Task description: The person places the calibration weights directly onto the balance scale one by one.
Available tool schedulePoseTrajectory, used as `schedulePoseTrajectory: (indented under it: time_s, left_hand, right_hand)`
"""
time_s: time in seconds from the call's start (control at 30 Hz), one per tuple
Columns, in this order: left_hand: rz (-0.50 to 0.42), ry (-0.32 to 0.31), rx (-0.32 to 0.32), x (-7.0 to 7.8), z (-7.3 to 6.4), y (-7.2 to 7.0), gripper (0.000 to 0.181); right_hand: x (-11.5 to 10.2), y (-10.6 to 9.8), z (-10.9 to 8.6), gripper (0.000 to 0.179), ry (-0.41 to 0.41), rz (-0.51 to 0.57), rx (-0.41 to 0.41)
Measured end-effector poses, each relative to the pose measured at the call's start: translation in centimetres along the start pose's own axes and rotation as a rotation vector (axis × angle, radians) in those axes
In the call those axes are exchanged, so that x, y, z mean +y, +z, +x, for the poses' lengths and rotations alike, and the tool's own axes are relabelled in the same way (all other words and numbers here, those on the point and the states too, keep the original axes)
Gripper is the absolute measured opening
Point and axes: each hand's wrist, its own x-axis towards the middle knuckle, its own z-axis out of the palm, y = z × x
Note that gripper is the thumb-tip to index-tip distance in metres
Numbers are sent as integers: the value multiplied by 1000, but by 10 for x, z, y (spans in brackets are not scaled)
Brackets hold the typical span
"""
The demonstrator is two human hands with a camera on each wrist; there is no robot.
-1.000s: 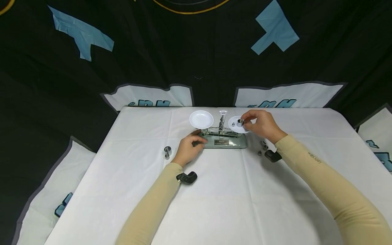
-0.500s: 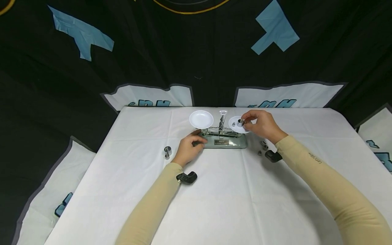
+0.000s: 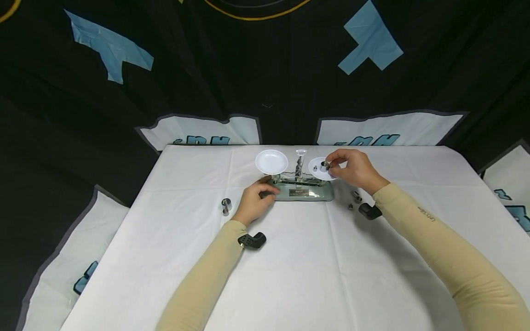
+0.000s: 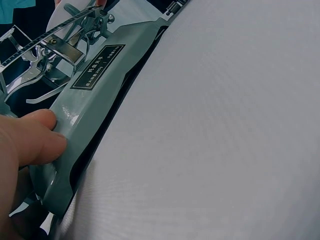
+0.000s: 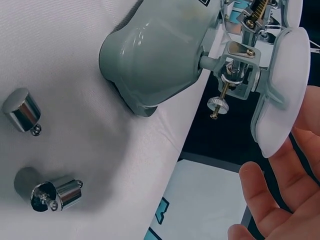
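A balance scale with a grey-green base stands near the table's far edge. My left hand grips the left end of its base, as the left wrist view also shows, with fingertips on the painted metal. Over the white right pan, my right hand pinches a shiny metal weight between thumb and fingers. Whether that weight touches the pan is unclear. A smaller weight sits beside it on the pan. The white left pan bears nothing. In the right wrist view the pan hides the pinched weight.
A larger weight and a smaller one stand left of my left hand. Several metal weights lie on the white cloth below my right forearm. A black curtain hangs behind the table.
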Motion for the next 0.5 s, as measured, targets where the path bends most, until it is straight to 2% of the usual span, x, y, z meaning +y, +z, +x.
schedulePoseTrajectory:
  time_s: [0.27,0.5]
  left_hand:
    - [-1,5,2,0,0,1,17]
    - [5,17,1,-2,0,1,19]
  right_hand:
    - [1,-13,-3,31,-8,-16,11]
    - [9,-36,-14,33,64,19,52]
